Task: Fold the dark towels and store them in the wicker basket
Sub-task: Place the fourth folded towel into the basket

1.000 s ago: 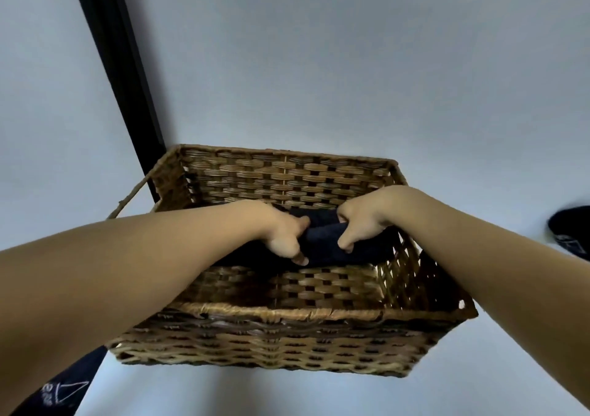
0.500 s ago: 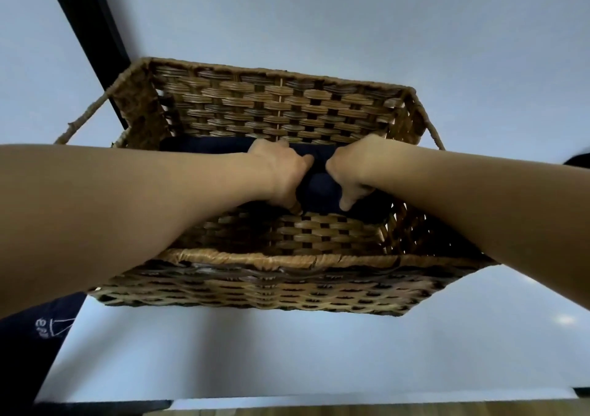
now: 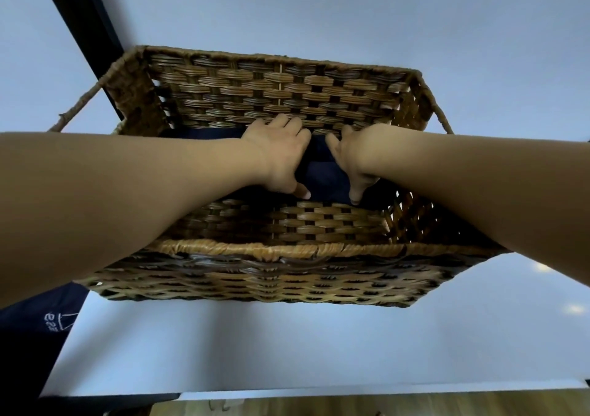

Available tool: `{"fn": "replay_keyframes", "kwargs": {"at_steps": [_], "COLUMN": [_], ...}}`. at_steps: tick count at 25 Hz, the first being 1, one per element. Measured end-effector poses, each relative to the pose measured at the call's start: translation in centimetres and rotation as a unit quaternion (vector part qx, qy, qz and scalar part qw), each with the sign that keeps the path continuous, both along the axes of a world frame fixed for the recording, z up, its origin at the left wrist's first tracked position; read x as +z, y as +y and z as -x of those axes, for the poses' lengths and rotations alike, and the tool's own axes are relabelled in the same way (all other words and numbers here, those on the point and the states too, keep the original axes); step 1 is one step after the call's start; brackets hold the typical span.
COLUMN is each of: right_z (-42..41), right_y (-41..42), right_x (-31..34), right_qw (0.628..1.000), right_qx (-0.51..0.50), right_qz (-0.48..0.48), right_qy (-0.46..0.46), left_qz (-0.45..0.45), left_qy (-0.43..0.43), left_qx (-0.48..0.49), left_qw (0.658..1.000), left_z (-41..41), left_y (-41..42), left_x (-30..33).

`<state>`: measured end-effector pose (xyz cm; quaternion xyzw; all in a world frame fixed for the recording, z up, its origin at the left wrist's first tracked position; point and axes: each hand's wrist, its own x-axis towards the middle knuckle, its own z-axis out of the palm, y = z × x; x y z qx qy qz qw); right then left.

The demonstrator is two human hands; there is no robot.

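Observation:
A brown wicker basket (image 3: 255, 251) stands on the white table (image 3: 287, 345). Inside it a folded dark towel (image 3: 321, 174) lies low against the far wall. My left hand (image 3: 277, 157) and my right hand (image 3: 357, 157) reach in side by side. Each holds the towel, thumb at its near edge and fingers over its far edge. My forearms hide most of the towel and the basket floor.
Rope handles stick out at the basket's left end (image 3: 76, 109) and right end (image 3: 442, 118). A dark cloth with a white logo (image 3: 48, 319) lies at the lower left. A black bar (image 3: 79, 16) runs behind the basket. The table's front edge (image 3: 287, 395) is near the bottom.
Both hands have carried the towel deeper into the basket, toward its far wall, and their thumbs have spread out. The camera has shifted; the basket looks closer.

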<state>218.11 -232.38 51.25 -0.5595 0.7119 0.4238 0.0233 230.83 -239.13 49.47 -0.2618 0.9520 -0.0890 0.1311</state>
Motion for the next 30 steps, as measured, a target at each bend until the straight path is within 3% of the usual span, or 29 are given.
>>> {"fn": "replay_keyframes", "kwargs": {"at_steps": [3, 8, 12, 17, 20, 23, 27, 30], "right_z": [0.3, 1.5, 1.2, 1.1, 1.0, 1.5, 2.0, 2.3], "right_y": [0.1, 0.1, -0.3, 0.8, 1.8, 3.1, 5.3, 7.5], "right_x": [0.1, -0.4, -0.3, 1.7, 5.1, 9.6, 14.4, 15.4], "right_qw": [1.0, 1.0, 1.0, 0.999, 0.989, 0.962, 0.898, 0.876], "right_qx": [0.006, -0.003, -0.003, 0.012, 0.061, 0.102, 0.143, 0.156], "right_qz": [0.01, -0.022, -0.022, -0.007, 0.088, 0.217, 0.397, 0.442], "right_qy": [-0.001, 0.013, 0.0, -0.044, -0.1, -0.132, -0.123, -0.108], "left_qz": [-0.024, -0.139, -0.096, -0.114, -0.057, -0.012, 0.149, 0.192], "left_qy": [0.0, -0.015, -0.022, -0.027, -0.019, 0.073, 0.236, 0.25], "left_qx": [-0.006, 0.013, 0.001, 0.0, 0.016, 0.048, 0.016, 0.012], "left_qw": [1.0, 0.99, 0.995, 0.993, 0.998, 0.996, 0.96, 0.949], "left_z": [0.1, -0.2, -0.1, -0.6, -1.1, -2.2, -3.9, -3.7], "left_y": [-0.2, -2.3, -1.8, -1.0, -0.4, 0.3, 1.9, 4.2], "left_x": [0.2, 1.2, 0.4, 2.1, 5.7, 11.0, 15.5, 16.7]}}
